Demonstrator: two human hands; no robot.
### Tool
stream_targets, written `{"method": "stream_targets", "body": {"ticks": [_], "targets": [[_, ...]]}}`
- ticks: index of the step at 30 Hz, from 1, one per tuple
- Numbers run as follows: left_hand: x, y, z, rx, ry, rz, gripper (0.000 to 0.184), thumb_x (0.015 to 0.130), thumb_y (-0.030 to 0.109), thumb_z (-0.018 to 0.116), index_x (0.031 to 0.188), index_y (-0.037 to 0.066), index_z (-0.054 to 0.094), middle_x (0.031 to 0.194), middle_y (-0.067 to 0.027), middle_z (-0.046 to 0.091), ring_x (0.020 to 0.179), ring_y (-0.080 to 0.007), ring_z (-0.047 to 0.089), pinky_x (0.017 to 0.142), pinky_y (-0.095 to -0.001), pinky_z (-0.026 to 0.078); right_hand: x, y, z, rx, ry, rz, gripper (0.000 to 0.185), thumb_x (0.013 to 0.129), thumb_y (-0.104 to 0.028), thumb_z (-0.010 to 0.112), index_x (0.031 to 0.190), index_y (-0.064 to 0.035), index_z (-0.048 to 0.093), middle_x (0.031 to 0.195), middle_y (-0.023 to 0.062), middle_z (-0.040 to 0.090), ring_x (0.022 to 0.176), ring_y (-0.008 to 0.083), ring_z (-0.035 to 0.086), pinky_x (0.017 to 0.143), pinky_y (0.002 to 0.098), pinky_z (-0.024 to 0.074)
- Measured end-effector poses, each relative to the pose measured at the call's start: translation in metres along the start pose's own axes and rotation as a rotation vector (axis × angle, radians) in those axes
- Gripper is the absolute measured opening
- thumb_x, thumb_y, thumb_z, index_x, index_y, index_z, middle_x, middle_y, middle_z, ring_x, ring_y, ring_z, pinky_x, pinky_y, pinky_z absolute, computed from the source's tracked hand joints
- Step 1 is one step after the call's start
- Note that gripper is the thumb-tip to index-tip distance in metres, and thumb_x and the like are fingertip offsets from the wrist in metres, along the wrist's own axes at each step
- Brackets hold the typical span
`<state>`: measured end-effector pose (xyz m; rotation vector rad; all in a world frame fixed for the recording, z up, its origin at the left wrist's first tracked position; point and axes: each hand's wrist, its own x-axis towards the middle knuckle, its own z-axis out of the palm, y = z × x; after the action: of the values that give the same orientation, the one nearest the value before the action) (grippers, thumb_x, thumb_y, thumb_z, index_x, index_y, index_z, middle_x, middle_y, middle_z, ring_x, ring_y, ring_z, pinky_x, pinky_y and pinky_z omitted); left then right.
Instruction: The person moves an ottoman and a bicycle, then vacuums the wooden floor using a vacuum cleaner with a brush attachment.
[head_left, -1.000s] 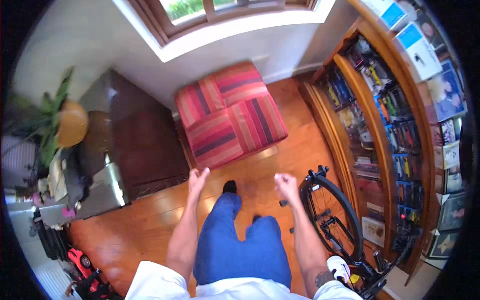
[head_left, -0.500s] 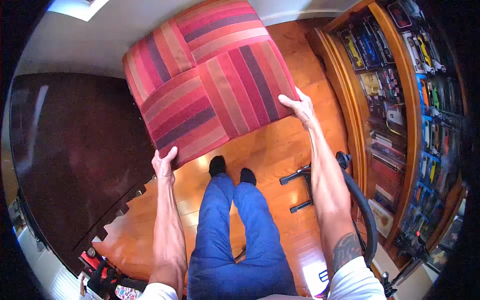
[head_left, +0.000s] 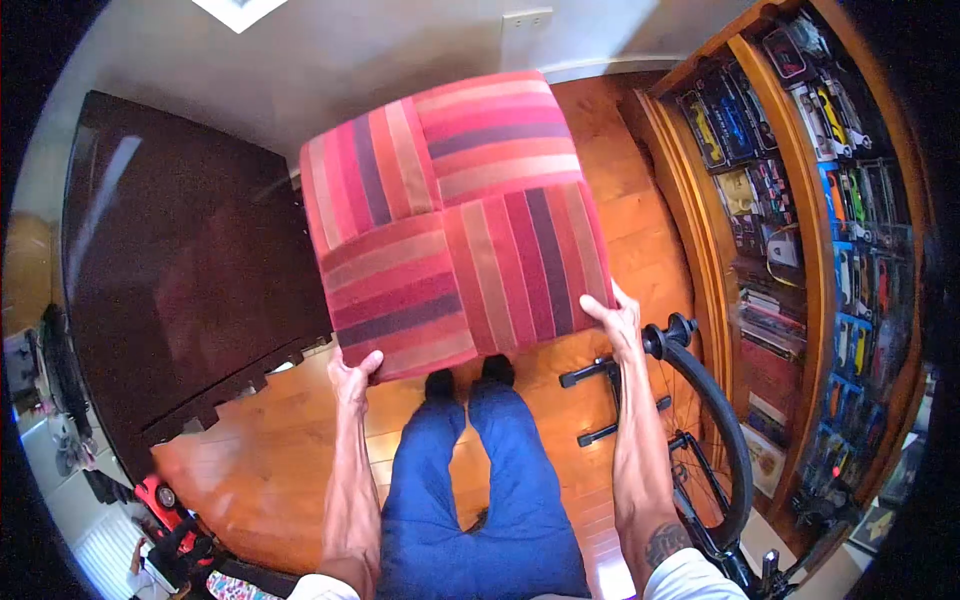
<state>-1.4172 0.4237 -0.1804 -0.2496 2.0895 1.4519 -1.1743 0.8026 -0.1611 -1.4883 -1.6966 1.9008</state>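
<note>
A square ottoman [head_left: 450, 230] with red, pink, tan and dark stripes is in front of me, its near edge above my dark-socked feet. My left hand [head_left: 352, 378] grips its near left corner, thumb on top and the other fingers partly hidden at the side. At the near right corner, my right hand [head_left: 615, 318] holds on in the same way, thumb over the top edge. The ottoman's underside is hidden.
A dark brown cabinet [head_left: 190, 260] stands at the left. On the right are a wooden bookcase [head_left: 700, 240] with boxed toy cars and a bicycle wheel [head_left: 735, 440] near my right forearm. A red toy car [head_left: 160, 497] lies lower left.
Both hands, apart from the ottoman a second ago, took hold of its near corners. Since half a second ago, the ottoman and hands have come lower in view, nearer my feet.
</note>
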Motion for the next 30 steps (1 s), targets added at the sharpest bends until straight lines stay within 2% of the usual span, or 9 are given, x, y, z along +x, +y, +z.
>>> {"method": "stream_targets", "body": {"ticks": [11,16,18,20,22,24,26,28,30], "targets": [[-0.047,-0.054,-0.06,0.103,-0.111,-0.023,0.064,0.067,-0.001,0.083,0.127,-0.005,0.06,0.113,-0.0133,0.071,0.098,-0.0248,0.069,0.092,-0.0401,0.057,-0.141,0.09,0.011,0.108,0.128,0.155,0.064,0.081,-0.004,0.077,0.142,-0.0034,0.056,0.129,0.0092,0.067,0.114,0.0166,0.063,0.101,0.0329,0.0487],[-0.045,-0.093,-0.076,0.083,-0.119,0.004,0.062,0.065,-0.001,0.086,0.122,-0.001,0.063,0.11,-0.0113,0.072,0.098,-0.0228,0.069,0.091,-0.0395,0.056,-0.155,0.13,0.015,0.388,0.199,0.213,0.063,0.084,-0.009,0.075,0.143,-0.0012,0.055,0.132,0.0086,0.064,0.115,0.0203,0.062,0.1,0.0349,0.049],[-0.048,-0.09,-0.074,0.086,-0.117,-0.049,0.072,0.062,0.005,0.09,0.126,-0.002,0.059,0.111,-0.0149,0.072,0.1,-0.028,0.07,0.095,-0.0427,0.055,-0.155,0.124,0.009,0.439,0.157,0.248,0.055,0.091,-0.018,0.071,0.14,0.0019,0.057,0.132,0.0093,0.063,0.117,0.0209,0.061,0.102,0.0356,0.0475],[-0.034,-0.073,-0.065,0.529,-0.07,-0.058,0.09,0.058,0.014,0.094,0.135,-0.003,0.051,0.114,-0.0201,0.071,0.105,-0.0363,0.069,0.099,-0.0465,0.052,-0.138,0.14,-0.007,0.224,0.198,0.293,0.056,0.093,-0.029,0.07,0.136,0.0054,0.059,0.129,0.0098,0.065,0.114,0.0198,0.062,0.102,0.0347,0.0468],[-0.031,-0.015,-0.042,0.694,-0.081,0.035,0.099,0.06,0.024,0.094,0.14,-0.003,0.043,0.126,-0.0273,0.064,0.117,-0.0433,0.062,0.105,-0.0499,0.047,-0.105,0.114,-0.023,-0.038,0.17,0.568,0.063,0.093,-0.048,0.068,0.123,0.0068,0.067,0.115,0.0094,0.069,0.104,0.0166,0.063,0.093,0.0329,0.0488],[-0.01,0.011,-0.007,0.782,0.107,0.678,0.096,0.066,0.03,0.09,0.141,-0.006,0.042,0.137,-0.0306,0.055,0.125,-0.0452,0.055,0.108,-0.0506,0.044,-0.053,0.121,-0.033,-0.099,0.095,0.351,0.061,0.095,-0.053,0.064,0.117,0.0046,0.07,0.112,0.0087,0.07,0.099,0.0156,0.063,0.089,0.0331,0.0497],[0.016,0.046,0.029,0.665,0.132,0.589,0.094,0.074,0.036,0.085,0.143,-0.008,0.039,0.143,-0.0321,0.048,0.13,-0.0481,0.05,0.109,-0.0518,0.041,-0.005,0.087,-0.018,-0.017,0.015,0.173,0.063,0.098,-0.056,0.057,0.12,0.0021,0.069,0.114,0.0091,0.07,0.1,0.0166,0.065,0.089,0.0338,0.0502],[0.062,0.072,0.047,0.625,0.26,0.228,0.1,0.077,0.048,0.082,0.144,-0.012,0.037,0.139,-0.0317,0.054,0.126,-0.0472,0.054,0.107,-0.0491,0.044,0.028,0.054,0.004,0.11,0.046,0.258,0.068,0.101,-0.06,0.05,0.126,0.0006,0.066,0.118,0.0082,0.07,0.103,0.0163,0.065,0.09,0.0344,0.051],[0.113,0.061,0.043,0.518,0.441,0.084,0.099,0.076,0.06,0.079,0.134,-0.015,0.052,0.128,-0.0298,0.062,0.118,-0.0403,0.061,0.103,-0.0442,0.046,0.054,0.064,0.005,0.233,0.009,0.217,0.071,0.101,-0.062,0.047,0.131,0.0009,0.062,0.124,0.0102,0.067,0.111,0.019,0.063,0.096,0.0361,0.0489]]}}
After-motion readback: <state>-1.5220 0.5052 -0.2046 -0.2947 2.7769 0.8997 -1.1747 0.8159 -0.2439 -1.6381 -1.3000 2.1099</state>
